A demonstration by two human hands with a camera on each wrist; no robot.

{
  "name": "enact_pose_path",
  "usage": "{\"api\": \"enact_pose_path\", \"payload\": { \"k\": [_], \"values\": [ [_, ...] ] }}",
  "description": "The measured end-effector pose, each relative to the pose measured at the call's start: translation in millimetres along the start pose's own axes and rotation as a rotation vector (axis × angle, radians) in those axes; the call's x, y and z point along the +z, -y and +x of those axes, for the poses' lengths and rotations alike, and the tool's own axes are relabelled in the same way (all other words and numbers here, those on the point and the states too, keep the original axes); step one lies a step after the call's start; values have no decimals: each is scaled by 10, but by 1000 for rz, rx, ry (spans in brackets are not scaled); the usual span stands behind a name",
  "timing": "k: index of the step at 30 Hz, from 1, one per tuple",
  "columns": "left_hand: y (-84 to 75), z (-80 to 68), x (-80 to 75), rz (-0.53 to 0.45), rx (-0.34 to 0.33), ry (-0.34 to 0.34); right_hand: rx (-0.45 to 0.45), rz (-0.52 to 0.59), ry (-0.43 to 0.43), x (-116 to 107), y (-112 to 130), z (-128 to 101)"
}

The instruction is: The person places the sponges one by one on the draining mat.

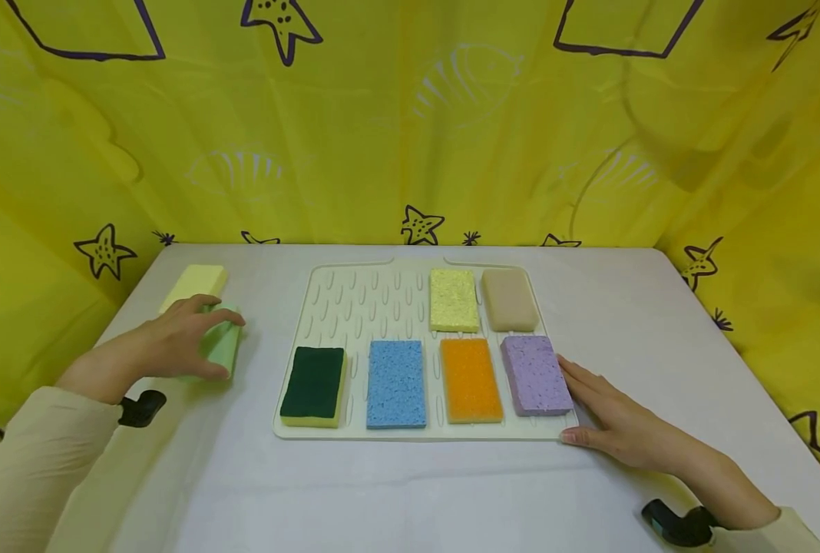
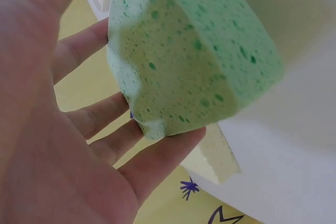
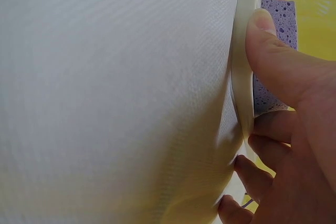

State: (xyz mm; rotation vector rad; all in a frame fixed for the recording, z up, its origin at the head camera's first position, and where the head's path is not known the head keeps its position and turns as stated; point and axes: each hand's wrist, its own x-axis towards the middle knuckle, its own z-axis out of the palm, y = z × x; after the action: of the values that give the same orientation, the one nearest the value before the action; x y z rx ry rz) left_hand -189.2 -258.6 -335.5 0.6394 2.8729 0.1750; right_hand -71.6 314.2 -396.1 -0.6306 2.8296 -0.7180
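White table (image 1: 659, 307): eight sponges, six apparently on tray (image 1: 355, 296).

The head camera looks down and forward from above, far enough to see the whole white surface (image 1: 410, 491) and the tray (image 1: 355, 307). The left wrist camera sits very close under the left hand (image 2: 63, 145), looking up at the green sponge (image 2: 194, 51). The right wrist camera is right beside the tray's edge. Both it and the head view show the purple sponge (image 3: 281, 19).
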Motion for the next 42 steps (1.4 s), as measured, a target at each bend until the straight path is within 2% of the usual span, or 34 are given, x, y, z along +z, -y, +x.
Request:
{"api": "enact_pose_path", "payload": {
  "k": [7, 25, 35, 42],
  "values": [
    [-34, 46, -20, -23, -10, 31, -9, -1, -4, 6, -1, 5],
    [-142, 221, -109, 27, 32, -4, 2, -2, 4, 8, 18, 14],
    [-261, 378, -186, 23, 37, -7, 0, 4, 4, -5, 25, 7],
    [-405, 549, -202, 0, 38, -10, -9, -4, -1, -7, 8, 1]
  ]
}}
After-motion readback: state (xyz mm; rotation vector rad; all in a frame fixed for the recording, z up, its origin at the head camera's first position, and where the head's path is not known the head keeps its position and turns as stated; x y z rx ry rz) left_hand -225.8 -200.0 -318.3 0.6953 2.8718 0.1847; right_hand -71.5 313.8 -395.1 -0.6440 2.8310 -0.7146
